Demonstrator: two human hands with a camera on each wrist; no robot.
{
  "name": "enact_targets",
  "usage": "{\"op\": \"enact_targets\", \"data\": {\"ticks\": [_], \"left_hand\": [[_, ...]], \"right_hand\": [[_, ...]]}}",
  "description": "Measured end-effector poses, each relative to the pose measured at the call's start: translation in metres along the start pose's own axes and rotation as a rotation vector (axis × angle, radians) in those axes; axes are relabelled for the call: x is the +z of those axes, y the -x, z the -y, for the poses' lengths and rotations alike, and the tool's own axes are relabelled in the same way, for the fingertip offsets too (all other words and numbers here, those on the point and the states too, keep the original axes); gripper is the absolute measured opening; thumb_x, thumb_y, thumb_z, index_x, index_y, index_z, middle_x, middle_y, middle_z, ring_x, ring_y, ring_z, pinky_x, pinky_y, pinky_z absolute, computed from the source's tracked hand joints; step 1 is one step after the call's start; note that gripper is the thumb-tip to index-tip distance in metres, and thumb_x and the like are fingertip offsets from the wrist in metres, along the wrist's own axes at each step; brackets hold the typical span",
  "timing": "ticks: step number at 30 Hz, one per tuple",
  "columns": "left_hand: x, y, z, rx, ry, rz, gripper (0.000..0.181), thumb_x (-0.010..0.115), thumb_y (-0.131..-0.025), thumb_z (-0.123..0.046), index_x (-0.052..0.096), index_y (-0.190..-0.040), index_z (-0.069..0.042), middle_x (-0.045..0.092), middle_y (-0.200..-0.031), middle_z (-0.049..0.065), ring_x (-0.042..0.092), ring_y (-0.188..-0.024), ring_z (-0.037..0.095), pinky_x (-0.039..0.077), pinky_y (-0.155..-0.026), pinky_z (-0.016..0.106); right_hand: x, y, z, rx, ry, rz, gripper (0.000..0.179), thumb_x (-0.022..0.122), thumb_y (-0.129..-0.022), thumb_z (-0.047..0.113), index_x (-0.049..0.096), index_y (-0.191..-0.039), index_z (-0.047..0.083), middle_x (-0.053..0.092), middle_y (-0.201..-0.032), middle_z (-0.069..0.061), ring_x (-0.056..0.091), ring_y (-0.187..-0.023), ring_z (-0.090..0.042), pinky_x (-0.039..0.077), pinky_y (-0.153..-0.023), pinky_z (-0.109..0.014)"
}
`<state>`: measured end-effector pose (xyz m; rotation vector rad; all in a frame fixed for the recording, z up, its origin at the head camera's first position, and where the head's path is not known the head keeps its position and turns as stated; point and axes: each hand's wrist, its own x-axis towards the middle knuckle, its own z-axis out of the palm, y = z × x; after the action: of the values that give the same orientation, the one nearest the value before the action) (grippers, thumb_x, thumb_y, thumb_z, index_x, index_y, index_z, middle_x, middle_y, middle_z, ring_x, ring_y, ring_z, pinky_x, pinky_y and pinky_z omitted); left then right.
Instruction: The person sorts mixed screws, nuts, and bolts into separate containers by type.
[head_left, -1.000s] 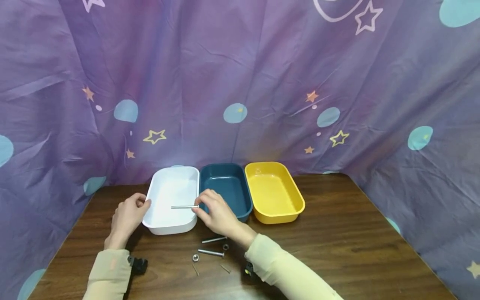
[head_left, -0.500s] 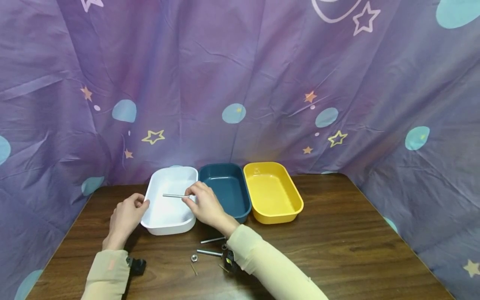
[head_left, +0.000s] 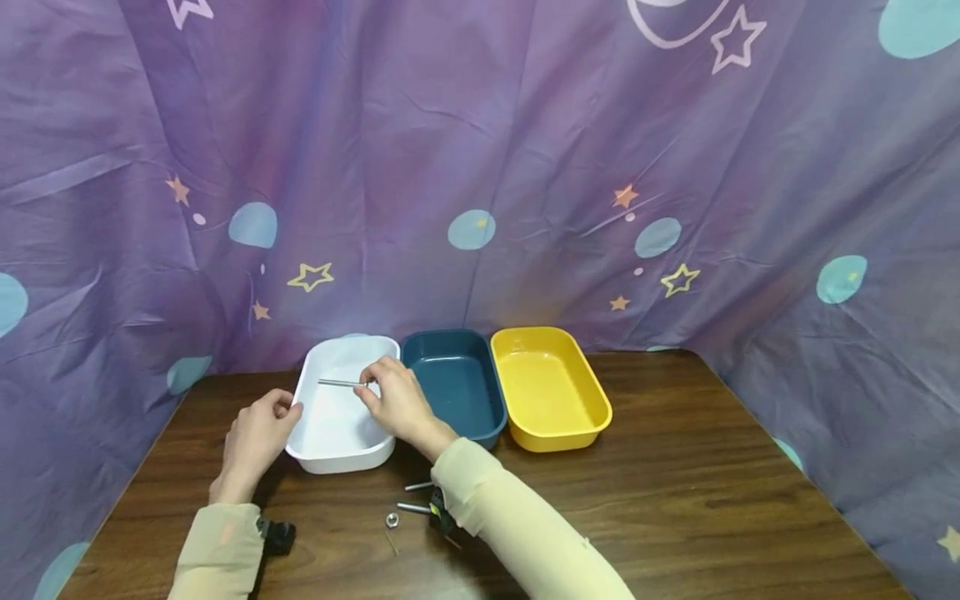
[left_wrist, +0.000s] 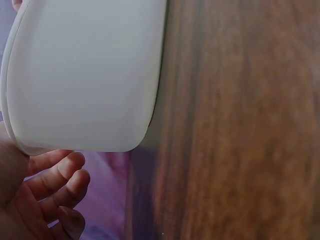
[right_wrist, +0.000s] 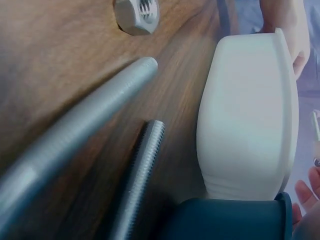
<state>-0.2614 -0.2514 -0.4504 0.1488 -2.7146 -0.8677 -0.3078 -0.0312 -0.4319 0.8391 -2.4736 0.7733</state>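
Note:
My right hand point(head_left: 402, 404) pinches a long silver bolt point(head_left: 337, 382) by one end, over the white tray point(head_left: 335, 433). The bolt lies nearly level and points left. At the tray's left side, my left hand point(head_left: 253, 444) grips the rim between thumb and fingers. In the left wrist view its fingers point(left_wrist: 59, 180) curl along the outside of the tray wall. Below the trays, a hex nut point(head_left: 392, 520) and a thin screw point(head_left: 392, 543) lie on the table. Two more bolts there, a thicker one point(right_wrist: 80, 135) and a thinner one point(right_wrist: 140, 175), are partly hidden by the right wrist camera.
A dark teal tray point(head_left: 457, 392) stands against the white one, and a yellow tray point(head_left: 551, 400) stands to its right. All three are on a brown wooden table point(head_left: 675, 483). A purple patterned curtain point(head_left: 420, 150) hangs behind the table's far edge.
My right hand has moved left and farther back with the bolt, from the white tray's right edge to over its middle. The left hand stays on the rim.

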Motion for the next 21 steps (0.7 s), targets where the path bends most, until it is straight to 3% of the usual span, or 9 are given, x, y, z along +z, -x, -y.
{"op": "enact_targets", "data": {"ticks": [7, 21], "left_hand": [[0.001, 0.001, -0.003, -0.01, -0.001, 0.008, 0.029, 0.059, -0.094, -0.027, 0.064, -0.108, -0.003, 0.066, -0.086, 0.009, 0.06, -0.071, 0.027, 0.04, -0.057, 0.039], [0.002, 0.0, 0.0, -0.012, -0.009, 0.008, 0.03, 0.06, -0.094, -0.028, 0.065, -0.109, -0.003, 0.067, -0.087, 0.01, 0.062, -0.071, 0.027, 0.043, -0.059, 0.042]], "right_hand": [[0.005, -0.009, -0.003, 0.045, 0.06, 0.065, 0.012, 0.068, -0.093, 0.028, 0.068, -0.094, 0.016, 0.061, -0.096, 0.006, 0.056, -0.097, -0.011, 0.041, -0.086, -0.029], [0.021, -0.021, -0.008, 0.065, 0.141, 0.084, 0.012, 0.068, -0.092, 0.028, 0.069, -0.092, 0.016, 0.059, -0.092, 0.005, 0.056, -0.094, -0.013, 0.04, -0.081, -0.03]]}}
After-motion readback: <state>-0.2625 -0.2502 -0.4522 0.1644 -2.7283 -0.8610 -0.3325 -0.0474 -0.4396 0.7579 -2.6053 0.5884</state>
